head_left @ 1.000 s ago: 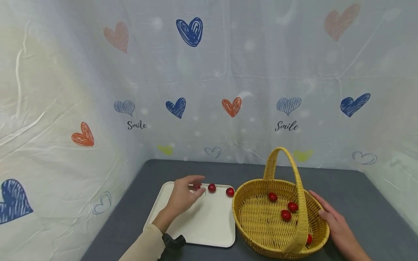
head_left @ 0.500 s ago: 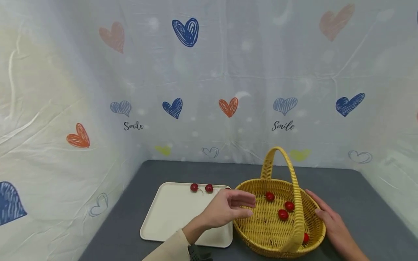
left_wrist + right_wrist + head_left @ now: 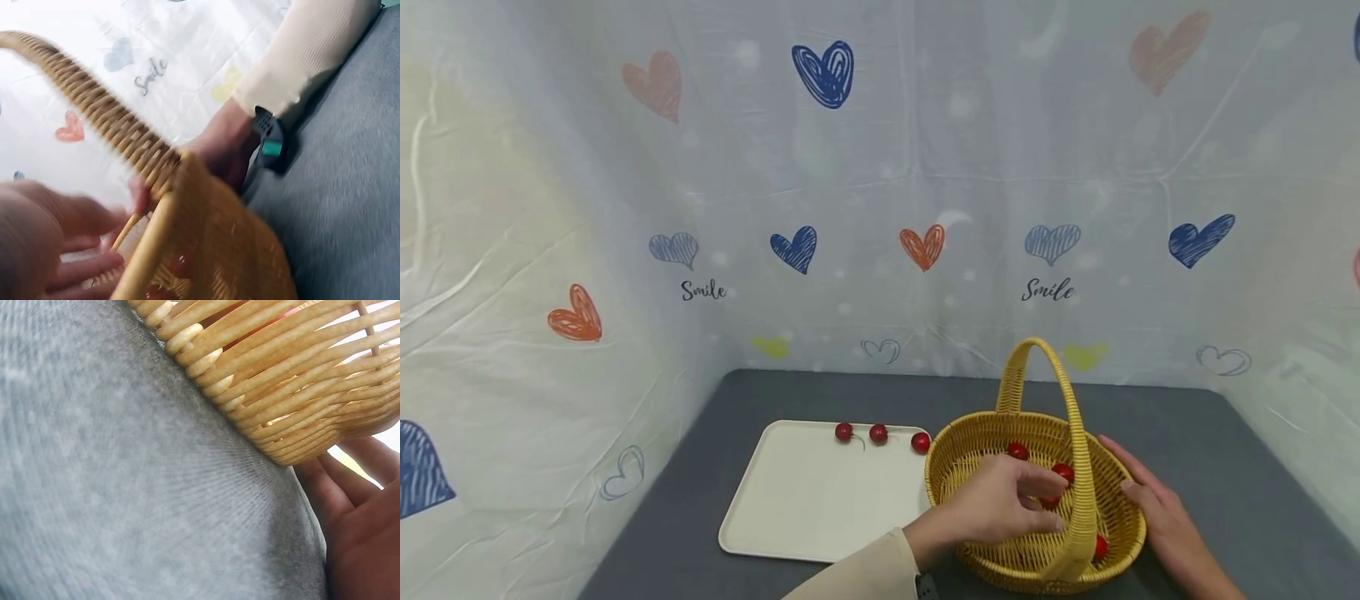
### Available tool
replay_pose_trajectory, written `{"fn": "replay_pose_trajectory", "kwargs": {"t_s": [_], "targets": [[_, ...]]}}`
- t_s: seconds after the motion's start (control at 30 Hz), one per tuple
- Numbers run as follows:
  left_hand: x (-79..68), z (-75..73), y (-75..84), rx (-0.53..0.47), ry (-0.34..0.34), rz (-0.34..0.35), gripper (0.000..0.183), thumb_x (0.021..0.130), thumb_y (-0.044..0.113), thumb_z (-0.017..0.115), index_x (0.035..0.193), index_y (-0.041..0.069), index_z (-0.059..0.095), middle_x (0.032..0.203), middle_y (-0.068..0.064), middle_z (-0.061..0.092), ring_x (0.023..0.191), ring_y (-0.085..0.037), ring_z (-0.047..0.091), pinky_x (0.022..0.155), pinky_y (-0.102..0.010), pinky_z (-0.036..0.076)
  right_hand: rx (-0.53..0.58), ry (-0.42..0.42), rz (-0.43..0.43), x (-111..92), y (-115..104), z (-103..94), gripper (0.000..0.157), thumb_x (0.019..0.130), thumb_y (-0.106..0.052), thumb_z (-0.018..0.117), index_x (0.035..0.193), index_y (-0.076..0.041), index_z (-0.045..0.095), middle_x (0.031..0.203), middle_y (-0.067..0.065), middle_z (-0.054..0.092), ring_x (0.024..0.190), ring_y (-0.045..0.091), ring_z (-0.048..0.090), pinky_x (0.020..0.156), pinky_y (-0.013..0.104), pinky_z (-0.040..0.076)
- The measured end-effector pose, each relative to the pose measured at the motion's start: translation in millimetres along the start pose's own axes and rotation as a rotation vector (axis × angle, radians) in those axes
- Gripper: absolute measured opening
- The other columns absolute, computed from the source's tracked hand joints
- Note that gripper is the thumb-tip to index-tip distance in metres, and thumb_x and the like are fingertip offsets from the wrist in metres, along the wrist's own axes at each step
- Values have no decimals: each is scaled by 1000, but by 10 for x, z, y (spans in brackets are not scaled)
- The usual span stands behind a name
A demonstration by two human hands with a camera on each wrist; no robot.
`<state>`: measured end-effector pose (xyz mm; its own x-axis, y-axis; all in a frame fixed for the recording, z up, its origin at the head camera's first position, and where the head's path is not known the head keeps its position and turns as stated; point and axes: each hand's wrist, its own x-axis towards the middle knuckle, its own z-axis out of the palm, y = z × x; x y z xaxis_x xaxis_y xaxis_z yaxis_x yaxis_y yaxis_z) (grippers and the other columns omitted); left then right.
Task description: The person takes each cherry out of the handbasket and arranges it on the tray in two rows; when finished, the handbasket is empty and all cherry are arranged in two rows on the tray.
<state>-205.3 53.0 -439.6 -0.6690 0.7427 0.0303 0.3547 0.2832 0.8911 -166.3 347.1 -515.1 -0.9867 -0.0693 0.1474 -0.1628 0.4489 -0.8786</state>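
My left hand hovers over the yellow wicker basket, its thumb and fingers apart and nothing visible between them. Inside lie several red cherries, among them one cherry at the back and another by the handle's foot; the hand partly covers others. In the left wrist view, blurred fingers are beside the basket rim. My right hand holds the basket's right side, thumb over the rim and fingers along the outside. In the right wrist view its fingers touch the woven wall.
A white tray lies left of the basket on the grey tabletop. Along its back edge sit three cherries: one left, one middle, one right near the basket. The arched handle rises beside my left hand. Behind hangs a heart-printed curtain.
My left hand has moved right, from the tray's back-row cherries across to inside the basket's opening. The three cherries stay on the tray. My right hand keeps its place on the basket.
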Motion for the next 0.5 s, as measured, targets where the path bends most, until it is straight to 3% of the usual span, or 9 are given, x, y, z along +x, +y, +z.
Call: {"fn": "replay_pose_trajectory", "kwargs": {"t_s": [0.13, 0.27, 0.37, 0.5], "targets": [[111, 152, 42, 243, -8, 10, 31, 100, 23, 82, 131, 22, 82, 117, 17, 81, 101, 11, 71, 83, -6, 54, -6, 10, -13, 0, -6, 9, 54, 122, -32, 33, 176, -23, 29, 157, -37, 35, 129, -32, 36, 93, 1, 43], [207, 246, 64, 484, -39, 100, 10, 104, 30, 77, 107, 24, 85, 81, 21, 75, 67, 16, 53, 63, -2, 42, -20, 17, -10, 4, -3, 15, 54, 123, -32, 33, 175, -24, 29, 156, -38, 34, 129, -34, 35, 94, 0, 41], [278, 300, 76, 643, -75, 136, 27, 107, 37, 72, 85, 22, 75, 61, 16, 51, 52, 4, 33, 52, -9, 33, -27, 15, -3, 6, 3, 14, 54, 123, -32, 32, 176, -24, 29, 157, -36, 34, 129, -34, 34, 94, 1, 42], [348, 358, 82, 762, -135, 138, 31, 110, 39, 64, 84, 25, 72, 63, 15, 48, 55, 3, 36, 54, -7, 33, -18, 8, 6, 7, 9, 12, 54, 123, -33, 31, 176, -23, 28, 158, -34, 34, 128, -33, 35, 93, 2, 45]]}}
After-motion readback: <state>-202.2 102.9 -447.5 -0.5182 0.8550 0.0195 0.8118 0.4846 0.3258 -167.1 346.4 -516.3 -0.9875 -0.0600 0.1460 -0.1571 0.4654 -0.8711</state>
